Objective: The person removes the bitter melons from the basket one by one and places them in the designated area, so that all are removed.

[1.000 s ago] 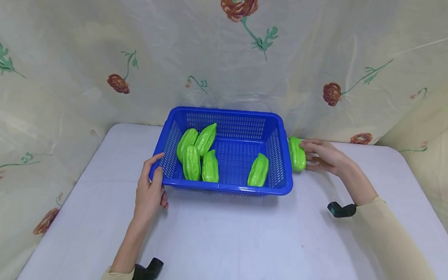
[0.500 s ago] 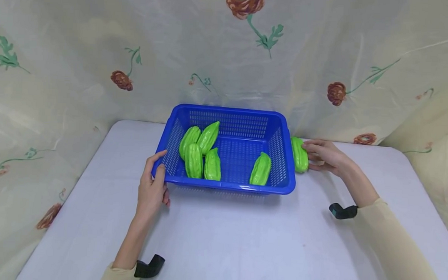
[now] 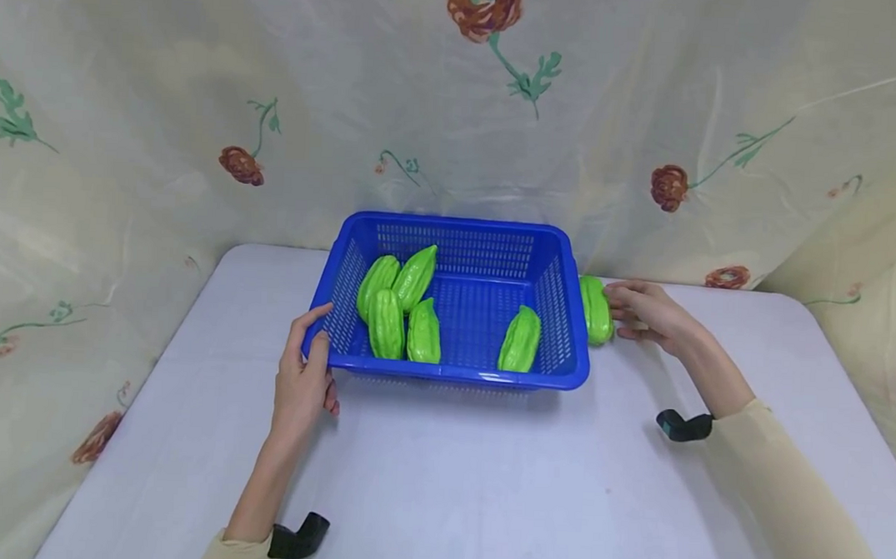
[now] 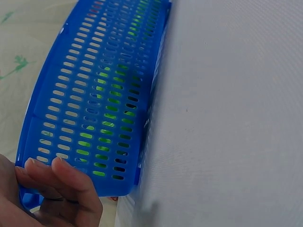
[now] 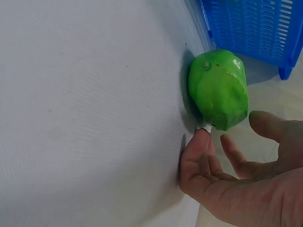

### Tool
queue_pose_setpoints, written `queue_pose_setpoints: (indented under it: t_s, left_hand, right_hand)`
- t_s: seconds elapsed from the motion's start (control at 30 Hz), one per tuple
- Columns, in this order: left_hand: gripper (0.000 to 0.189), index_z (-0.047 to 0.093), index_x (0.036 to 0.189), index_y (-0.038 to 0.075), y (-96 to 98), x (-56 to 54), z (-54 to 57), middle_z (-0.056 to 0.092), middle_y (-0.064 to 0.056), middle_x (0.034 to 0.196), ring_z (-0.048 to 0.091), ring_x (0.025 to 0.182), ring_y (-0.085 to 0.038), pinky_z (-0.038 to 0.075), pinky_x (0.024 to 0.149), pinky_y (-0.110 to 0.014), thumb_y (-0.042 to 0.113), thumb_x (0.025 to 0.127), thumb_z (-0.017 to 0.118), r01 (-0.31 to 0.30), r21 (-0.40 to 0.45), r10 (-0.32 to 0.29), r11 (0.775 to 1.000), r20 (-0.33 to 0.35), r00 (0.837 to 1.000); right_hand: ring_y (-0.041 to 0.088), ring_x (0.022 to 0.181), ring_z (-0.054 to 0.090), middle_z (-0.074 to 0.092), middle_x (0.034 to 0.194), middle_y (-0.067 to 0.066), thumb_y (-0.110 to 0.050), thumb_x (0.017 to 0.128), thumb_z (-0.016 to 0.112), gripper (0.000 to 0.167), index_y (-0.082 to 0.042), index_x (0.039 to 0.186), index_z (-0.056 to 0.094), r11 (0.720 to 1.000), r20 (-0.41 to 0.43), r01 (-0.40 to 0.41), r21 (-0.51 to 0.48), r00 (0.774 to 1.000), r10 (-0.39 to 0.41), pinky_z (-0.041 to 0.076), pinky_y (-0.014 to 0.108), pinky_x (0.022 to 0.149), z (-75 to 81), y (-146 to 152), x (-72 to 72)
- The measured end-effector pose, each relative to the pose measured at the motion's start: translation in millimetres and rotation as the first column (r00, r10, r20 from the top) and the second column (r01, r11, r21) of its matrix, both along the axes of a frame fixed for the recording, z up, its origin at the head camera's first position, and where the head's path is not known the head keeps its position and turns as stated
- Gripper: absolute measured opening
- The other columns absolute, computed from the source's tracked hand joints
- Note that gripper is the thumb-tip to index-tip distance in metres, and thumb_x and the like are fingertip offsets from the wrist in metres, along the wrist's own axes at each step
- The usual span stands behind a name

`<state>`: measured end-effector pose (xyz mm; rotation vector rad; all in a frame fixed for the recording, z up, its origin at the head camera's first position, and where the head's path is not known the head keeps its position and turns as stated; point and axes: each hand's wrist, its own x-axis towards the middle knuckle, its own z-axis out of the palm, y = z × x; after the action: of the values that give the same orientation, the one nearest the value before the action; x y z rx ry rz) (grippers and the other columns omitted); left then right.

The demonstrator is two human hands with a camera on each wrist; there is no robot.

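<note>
A blue slotted basket point(image 3: 451, 373) stands on the white-covered table, with several green ribbed bitter melons point(image 3: 387, 325) grouped in its left half. One more bitter melon point(image 3: 519, 341) lies near its right end. My left hand point(image 3: 299, 390) grips the rim at the front left corner, its fingers curled around the edge in the left wrist view. Outside the basket, close to its right wall, another bitter melon point(image 3: 597, 315) rests on the table. Beside that melon is my right hand point(image 3: 657, 315); in the right wrist view its loosely bent fingers stand apart from the melon point(image 5: 218, 90).
A pale curtain point(image 3: 314, 82) with brown flowers hangs behind the table and along both sides. White tablecloth point(image 3: 469, 480) stretches in front of the basket. Black wrist mounts point(image 3: 297, 537) sit at the sleeve cuffs.
The head view has shifted slightly. Both hands, the basket and the melons keep nearly the same places relative to each other.
</note>
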<state>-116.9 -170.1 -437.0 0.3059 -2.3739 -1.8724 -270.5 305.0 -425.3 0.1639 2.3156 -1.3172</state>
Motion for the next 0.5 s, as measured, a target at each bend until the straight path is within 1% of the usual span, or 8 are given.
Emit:
queue_pose_setpoints:
  t_s: [0.13,0.2,0.27,0.33,0.37,0.43,0.5]
  left_hand:
    - [0.041,0.048,0.155,0.039,0.7,-1.6,-0.5,0.044,0.003,0.051,0.046,0.038,-0.015,0.054,0.04,-0.041,0.03,0.116,0.038,-0.001,0.005,0.001,1.0,-0.007,1.0]
    - [0.041,0.047,0.155,0.038,0.9,-2.5,-0.6,0.044,0.003,0.051,0.046,0.038,-0.016,0.054,0.04,-0.041,0.03,0.116,0.038,-0.001,0.001,0.001,1.0,-0.009,1.0]
    - [0.041,0.047,0.156,0.038,1.0,-2.9,-0.4,0.044,0.003,0.051,0.046,0.038,-0.016,0.054,0.041,-0.041,0.03,0.116,0.038,-0.002,-0.005,0.002,1.0,-0.009,1.0]
    - [0.042,0.047,0.156,0.037,0.9,-2.5,-0.2,0.044,0.003,0.051,0.046,0.038,-0.015,0.054,0.041,-0.04,0.03,0.116,0.038,-0.004,-0.013,0.004,1.0,-0.006,1.0]
    - [0.042,0.047,0.156,0.037,0.8,-2.1,-0.1,0.044,0.003,0.051,0.046,0.038,-0.015,0.054,0.041,-0.039,0.03,0.116,0.038,-0.005,-0.017,0.005,1.0,-0.005,1.0]
    - [0.042,0.047,0.156,0.036,0.8,-1.3,0.1,0.044,0.003,0.051,0.046,0.039,-0.014,0.054,0.041,-0.039,0.03,0.116,0.038,-0.005,-0.021,0.005,1.0,-0.002,1.0]
    - [0.042,0.047,0.156,0.036,0.8,-0.7,0.1,0.044,0.003,0.052,0.046,0.039,-0.014,0.054,0.041,-0.039,0.029,0.116,0.038,-0.002,-0.02,0.002,1.0,0.001,1.0]
  right_hand:
    - [0.042,0.147,0.045,0.036,0.166,0.031,-0.048,0.115,0.037,0.076,0.004,0.168,0.021,1.0,-0.01,0.005,-0.003,1.0,-0.005,0.057,0.023,0.094,2.7,0,-0.7]
    - [0.042,0.145,0.046,0.036,0.166,0.031,-0.048,0.116,0.037,0.075,0.003,0.168,0.021,1.0,-0.028,0.011,0.001,1.0,-0.011,0.057,0.022,0.091,3.2,-1,-0.9]
    - [0.042,0.143,0.048,0.038,0.165,0.031,-0.047,0.116,0.037,0.074,0.003,0.168,0.022,1.0,-0.056,0.02,0.008,0.998,-0.019,0.058,0.024,0.092,3.5,-2,-0.1]
    - [0.043,0.143,0.048,0.038,0.165,0.032,-0.046,0.116,0.038,0.072,0.002,0.168,0.024,0.999,-0.09,0.042,0.016,0.995,-0.04,0.059,0.031,0.098,4.3,-4,2.2]
    - [0.045,0.145,0.047,0.037,0.166,0.032,-0.044,0.115,0.038,0.071,0.002,0.168,0.024,0.998,-0.114,0.056,0.018,0.992,-0.053,0.059,0.037,0.105,5.0,-6,3.7]
    - [0.048,0.151,0.043,0.035,0.168,0.032,-0.042,0.115,0.04,0.07,0.001,0.167,0.025,0.995,-0.169,0.097,0.027,0.981,-0.091,0.054,0.051,0.117,7.8,-9,7.4]
    - [0.051,0.154,0.039,0.034,0.169,0.032,-0.041,0.114,0.04,0.068,0.0,0.167,0.027,0.988,-0.233,0.154,0.028,0.962,-0.144,0.046,0.06,0.123,12.7,-12,10.6]
